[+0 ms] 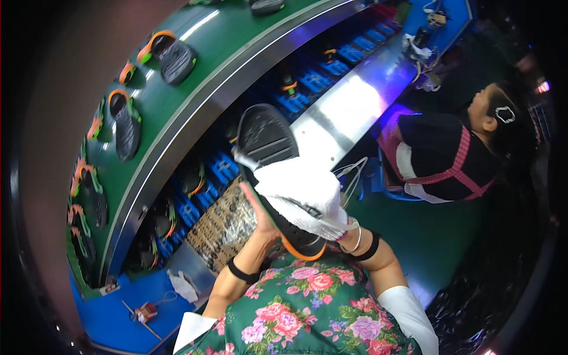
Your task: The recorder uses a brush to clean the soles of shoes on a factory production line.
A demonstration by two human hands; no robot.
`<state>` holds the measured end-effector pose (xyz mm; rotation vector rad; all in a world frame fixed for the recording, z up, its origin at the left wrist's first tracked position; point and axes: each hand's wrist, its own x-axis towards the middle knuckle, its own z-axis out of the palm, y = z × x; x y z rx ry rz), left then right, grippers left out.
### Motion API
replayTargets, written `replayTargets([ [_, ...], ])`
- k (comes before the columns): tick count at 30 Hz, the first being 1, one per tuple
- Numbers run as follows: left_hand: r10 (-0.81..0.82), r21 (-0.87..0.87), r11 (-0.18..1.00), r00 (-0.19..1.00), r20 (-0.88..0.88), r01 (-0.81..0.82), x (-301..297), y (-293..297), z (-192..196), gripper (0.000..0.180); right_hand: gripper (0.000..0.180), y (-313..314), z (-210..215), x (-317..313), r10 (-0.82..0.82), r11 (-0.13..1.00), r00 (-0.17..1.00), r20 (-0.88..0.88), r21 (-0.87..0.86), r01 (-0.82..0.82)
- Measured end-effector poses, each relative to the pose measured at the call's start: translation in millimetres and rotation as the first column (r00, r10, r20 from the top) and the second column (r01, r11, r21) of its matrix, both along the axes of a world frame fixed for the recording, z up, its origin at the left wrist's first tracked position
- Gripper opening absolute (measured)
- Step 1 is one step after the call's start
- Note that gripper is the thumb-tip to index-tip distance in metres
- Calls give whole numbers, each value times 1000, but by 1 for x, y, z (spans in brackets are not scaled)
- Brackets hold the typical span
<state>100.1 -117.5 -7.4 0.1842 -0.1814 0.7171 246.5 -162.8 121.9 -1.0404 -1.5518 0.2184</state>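
A black sandal [267,135] with an orange-edged heel is held up in front of my body, its toe pointing away from me. My left hand [260,212] grips its left edge, the thumb laid along the side and the other fingers mostly underneath. Over the sandal's middle is my right hand [310,198], wrapped in white fabric that looks like a glove or a cloth. The fabric hides the fingers and the straps below. A thin white cord loops at my right wrist. Both forearms carry black bands.
A green conveyor [198,89] curves along the left, bearing several black sandals [127,127] with orange and green straps. Blue racks line the space beneath. A cardboard piece [222,228] and a shiny metal bench [340,118] lie ahead. Another person [441,148] sits at the right.
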Motion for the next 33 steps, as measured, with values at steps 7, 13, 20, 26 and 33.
replayTargets([
  [7, 237, 246, 966, 651, -721, -79, 0, -5, 34, 100, 25, 5, 7, 4, -134, 991, 991, -9, 17, 134],
  [13, 174, 151, 983, 779, -603, -102, 6, 8, 33, 95, 23, -1, 3, 18, 168, 975, 931, -323, -82, -205],
  [20, 249, 286, 957, 619, -745, -41, 5, 4, 0, 99, 21, -11, -22, -4, -176, 971, 980, -94, -181, 157],
  [26, 114, -32, 983, 740, -663, -180, 11, 4, 8, 104, 25, -18, -25, -13, -103, 928, 770, -630, -340, -154],
  [33, 3, 103, 993, 855, -518, 59, -22, 12, -14, 112, 25, -10, -26, -7, 94, 993, 987, -131, -52, -102],
])
